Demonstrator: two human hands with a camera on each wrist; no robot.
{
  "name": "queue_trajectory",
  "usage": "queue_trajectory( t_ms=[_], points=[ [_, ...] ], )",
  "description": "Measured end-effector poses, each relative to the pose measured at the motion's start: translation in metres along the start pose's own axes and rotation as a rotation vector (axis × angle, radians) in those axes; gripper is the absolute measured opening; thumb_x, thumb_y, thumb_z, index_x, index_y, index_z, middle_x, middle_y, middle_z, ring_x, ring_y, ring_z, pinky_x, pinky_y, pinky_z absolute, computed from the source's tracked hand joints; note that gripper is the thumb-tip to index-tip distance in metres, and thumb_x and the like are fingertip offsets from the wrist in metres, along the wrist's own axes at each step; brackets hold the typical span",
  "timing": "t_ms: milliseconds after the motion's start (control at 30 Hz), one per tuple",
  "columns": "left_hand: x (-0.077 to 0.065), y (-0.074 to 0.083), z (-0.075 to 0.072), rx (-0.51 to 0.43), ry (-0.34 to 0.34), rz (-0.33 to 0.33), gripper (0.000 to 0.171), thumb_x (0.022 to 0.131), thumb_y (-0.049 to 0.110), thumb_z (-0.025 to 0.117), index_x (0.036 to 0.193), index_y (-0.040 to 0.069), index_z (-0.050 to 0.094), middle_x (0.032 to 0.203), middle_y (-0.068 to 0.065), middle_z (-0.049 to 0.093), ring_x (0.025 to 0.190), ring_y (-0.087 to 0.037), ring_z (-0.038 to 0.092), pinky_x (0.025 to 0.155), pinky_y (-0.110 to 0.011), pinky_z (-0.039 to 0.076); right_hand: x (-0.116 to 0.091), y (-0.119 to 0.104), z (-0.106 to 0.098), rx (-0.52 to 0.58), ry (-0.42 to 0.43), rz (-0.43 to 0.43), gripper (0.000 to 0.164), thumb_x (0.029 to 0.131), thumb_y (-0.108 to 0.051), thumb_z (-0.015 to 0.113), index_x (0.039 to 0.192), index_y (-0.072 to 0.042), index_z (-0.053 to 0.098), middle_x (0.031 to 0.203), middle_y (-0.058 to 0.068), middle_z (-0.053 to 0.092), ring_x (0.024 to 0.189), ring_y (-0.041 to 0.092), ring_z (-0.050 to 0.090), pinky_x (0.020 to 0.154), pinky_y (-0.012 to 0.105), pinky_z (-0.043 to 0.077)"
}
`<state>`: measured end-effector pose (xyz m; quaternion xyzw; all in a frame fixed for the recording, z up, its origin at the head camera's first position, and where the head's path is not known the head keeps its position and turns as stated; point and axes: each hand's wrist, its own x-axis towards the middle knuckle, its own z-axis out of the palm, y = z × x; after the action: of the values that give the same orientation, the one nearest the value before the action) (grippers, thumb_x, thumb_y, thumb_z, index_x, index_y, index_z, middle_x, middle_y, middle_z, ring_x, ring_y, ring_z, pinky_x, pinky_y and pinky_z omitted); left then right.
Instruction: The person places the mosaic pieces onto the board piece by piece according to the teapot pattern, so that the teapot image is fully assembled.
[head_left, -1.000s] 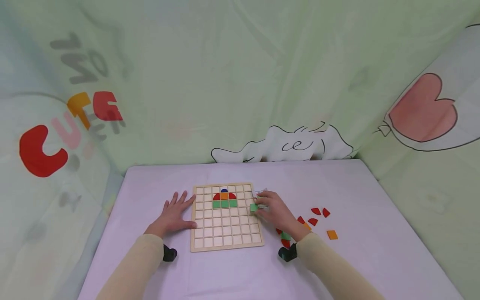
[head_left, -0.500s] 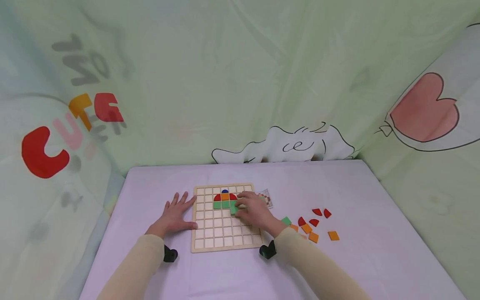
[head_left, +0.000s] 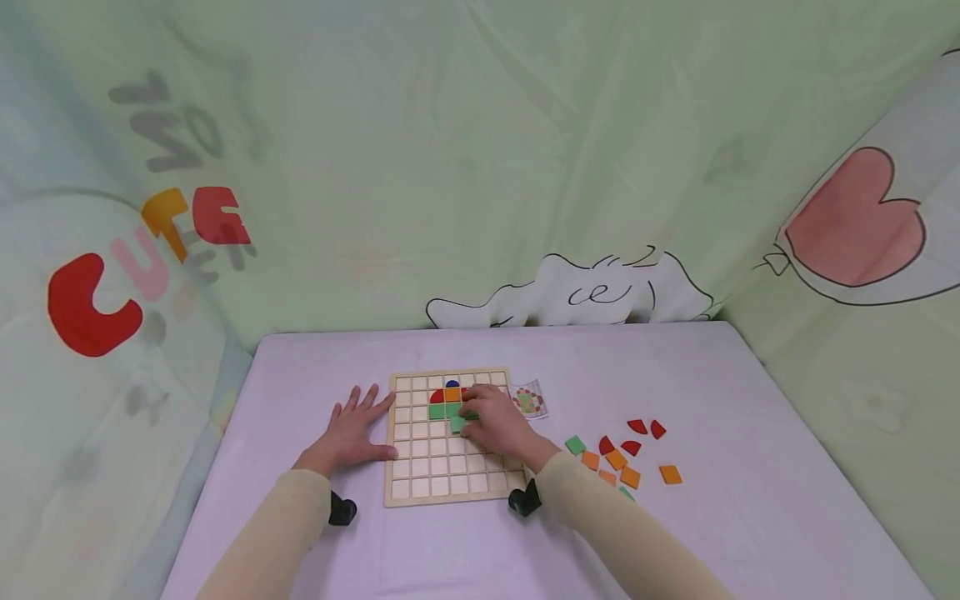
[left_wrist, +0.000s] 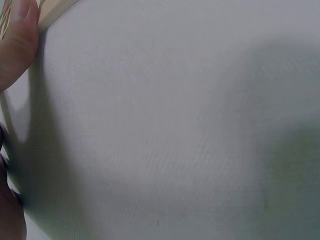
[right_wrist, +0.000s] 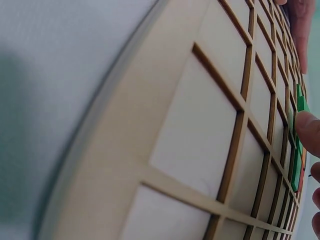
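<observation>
A wooden grid board [head_left: 420,492] lies on the table. On its upper part sit a blue semicircle [head_left: 452,384], an orange square [head_left: 452,395], a red quarter-circle [head_left: 437,397] and a row of green squares [head_left: 437,412], partly covered by my right hand [head_left: 498,423]. That hand pinches a green square tile [head_left: 457,425] just below the row; its thumb [right_wrist: 309,131] and the green tile [right_wrist: 301,100] show in the right wrist view. My left hand [head_left: 351,432] lies with fingers spread, its thumb and fingertips at the board's left edge. In the left wrist view, the left thumb [left_wrist: 20,45] meets the frame.
Right of the board a patterned card [head_left: 531,402] lies partly behind the right hand. Loose pieces are scattered farther right: red quarter-circles [head_left: 631,448], orange squares [head_left: 671,474] and a green square [head_left: 575,445]. Draped cloth [head_left: 360,208] stands behind the table [head_left: 322,358].
My right hand has carried the green tile left from the board's right edge to the cells beneath the green row. My left hand has stayed at the left edge.
</observation>
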<state>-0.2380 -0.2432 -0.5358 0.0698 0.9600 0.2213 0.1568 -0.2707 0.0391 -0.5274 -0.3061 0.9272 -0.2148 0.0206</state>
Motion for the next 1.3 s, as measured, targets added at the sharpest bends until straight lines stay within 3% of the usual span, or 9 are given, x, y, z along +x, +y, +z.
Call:
queue_trajectory(
  t_ms=[700, 1300],
  points=[
    [0.0026, 0.003, -0.0002, 0.01, -0.014, 0.008, 0.107, 0.078, 0.055, 0.082, 0.162, 0.015, 0.03, 0.171, -0.021, 0.012, 0.158, -0.048, 0.0, 0.124, -0.07, 0.003, 0.0021, -0.003, -0.0013, -0.059, -0.032, -0.022, 0.021, 0.087, -0.02, 0.082, 0.104, -0.007, 0.079, 0.132, 0.014, 0.066, 0.129, 0.035, 0.057, 0.112, 0.049, 0.046],
    [-0.0033, 0.0068, -0.0062, 0.009, -0.028, -0.018, 0.106, 0.079, 0.048, 0.085, 0.163, 0.016, 0.028, 0.171, -0.02, 0.013, 0.158, -0.049, 0.0, 0.124, -0.07, 0.004, 0.0026, -0.0038, 0.0026, -0.012, -0.02, -0.026, 0.019, 0.089, -0.02, 0.081, 0.102, -0.006, 0.08, 0.13, 0.014, 0.067, 0.128, 0.035, 0.057, 0.111, 0.049, 0.046]
  ],
)
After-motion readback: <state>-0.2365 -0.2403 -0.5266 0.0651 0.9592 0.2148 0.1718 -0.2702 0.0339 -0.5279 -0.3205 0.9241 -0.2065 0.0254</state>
